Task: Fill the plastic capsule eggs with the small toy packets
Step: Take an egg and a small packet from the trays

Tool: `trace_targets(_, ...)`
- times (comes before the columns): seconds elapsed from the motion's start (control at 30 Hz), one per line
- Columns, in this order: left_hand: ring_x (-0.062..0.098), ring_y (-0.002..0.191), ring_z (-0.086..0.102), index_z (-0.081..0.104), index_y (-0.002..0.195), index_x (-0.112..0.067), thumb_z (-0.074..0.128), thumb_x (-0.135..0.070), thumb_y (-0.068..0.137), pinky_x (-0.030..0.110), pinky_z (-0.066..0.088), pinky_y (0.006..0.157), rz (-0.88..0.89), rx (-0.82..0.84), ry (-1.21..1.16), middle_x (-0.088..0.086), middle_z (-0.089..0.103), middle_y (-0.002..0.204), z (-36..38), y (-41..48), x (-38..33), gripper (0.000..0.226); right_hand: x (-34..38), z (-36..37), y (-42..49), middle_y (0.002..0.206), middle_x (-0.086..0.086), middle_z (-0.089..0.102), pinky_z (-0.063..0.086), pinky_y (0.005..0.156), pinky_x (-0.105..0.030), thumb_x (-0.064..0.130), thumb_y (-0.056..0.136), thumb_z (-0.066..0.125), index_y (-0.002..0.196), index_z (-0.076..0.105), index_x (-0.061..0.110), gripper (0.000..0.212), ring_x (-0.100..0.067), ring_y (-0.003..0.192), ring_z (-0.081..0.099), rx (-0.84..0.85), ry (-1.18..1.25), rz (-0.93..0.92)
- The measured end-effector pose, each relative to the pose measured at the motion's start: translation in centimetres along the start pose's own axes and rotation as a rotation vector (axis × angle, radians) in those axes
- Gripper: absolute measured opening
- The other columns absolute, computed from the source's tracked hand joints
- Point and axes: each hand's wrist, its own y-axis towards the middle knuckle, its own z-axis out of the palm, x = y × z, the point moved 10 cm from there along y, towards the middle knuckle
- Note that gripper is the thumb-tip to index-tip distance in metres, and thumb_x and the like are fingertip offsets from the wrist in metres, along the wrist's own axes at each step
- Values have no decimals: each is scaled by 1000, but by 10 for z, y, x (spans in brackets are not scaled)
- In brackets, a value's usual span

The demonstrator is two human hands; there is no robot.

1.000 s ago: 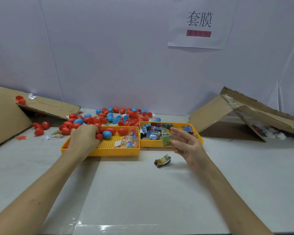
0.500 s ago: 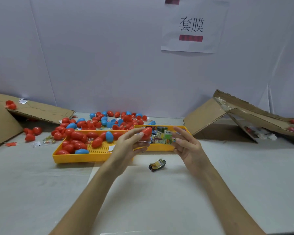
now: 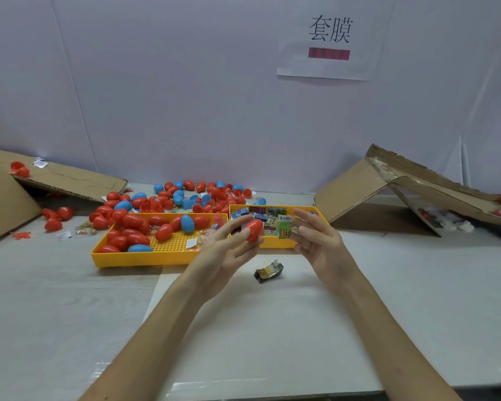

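The left hand (image 3: 226, 250) pinches a red egg (image 3: 253, 230), light, stiff and smooth, likely slippery; the right hand (image 3: 315, 241) pinches a soft green packet (image 3: 284, 230).

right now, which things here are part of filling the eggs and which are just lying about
Part of the job:
red egg in the left hand
green packet in the right hand
egg tray
packet tray
loose packet

Lying about:
left cardboard
right cardboard
wall sign
red star scrap

White table (image 3: 70, 314) — yellow trays (image 3: 145, 259), loose packet (image 3: 268, 271)
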Motion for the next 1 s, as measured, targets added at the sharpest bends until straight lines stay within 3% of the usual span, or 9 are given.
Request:
trace_targets(0.23,27,105,73,66,122,-13,67,-29,86,27,59,81,47,10,142,15,75,111,9,-3,1,40,0,3,-1,114,-2,73,55,75,-23,16,79,68,113,77,25,36,-15,93,71,40,-73,-16)
trace_targets(0.33,28,101,74,67,118,-15,63,-35,89,26,59,79,38,29,214,17,76,109,12,-3,6,35,0,3,0,116,-6,73,51,91,-38,17,78,68,112,77,23,36,-20,96,70,40,-95,-27)
trace_targets(0.57,27,93,75,67,116,-17,53,-36,100,27,60,76,54,-4,318,14,77,103,9,-2,9,29,-2,6,0,113,-8,74,43,106,-58,19,80,69,111,78,22,33,-28,103,70,62,-183,-45)
trace_targets(0.67,27,91,76,67,112,-17,48,-35,104,26,60,72,84,-38,422,11,78,100,7,-2,8,27,-2,8,0,114,-8,74,47,99,-53,21,80,68,110,79,23,32,-31,107,70,66,-212,-46)
trace_targets(0.77,26,91,77,67,112,-17,51,-35,102,25,60,72,101,-53,476,8,78,100,8,-1,8,27,-1,12,-3,112,-6,75,53,81,-30,24,81,67,109,79,26,31,-25,104,72,82,-240,-45)
trace_targets(0.83,26,93,76,68,113,-17,54,-34,100,26,61,75,109,-46,471,8,78,101,8,-1,7,26,-1,13,-3,112,-6,75,54,75,-22,24,82,68,110,78,26,30,-24,103,72,92,-252,-48)
trace_targets(1.0,25,97,75,73,114,-20,62,-29,94,25,60,79,125,-35,408,4,78,104,7,-2,4,24,0,15,-1,108,-7,77,58,83,-30,17,84,76,101,81,28,20,-23,107,71,94,-315,-113)
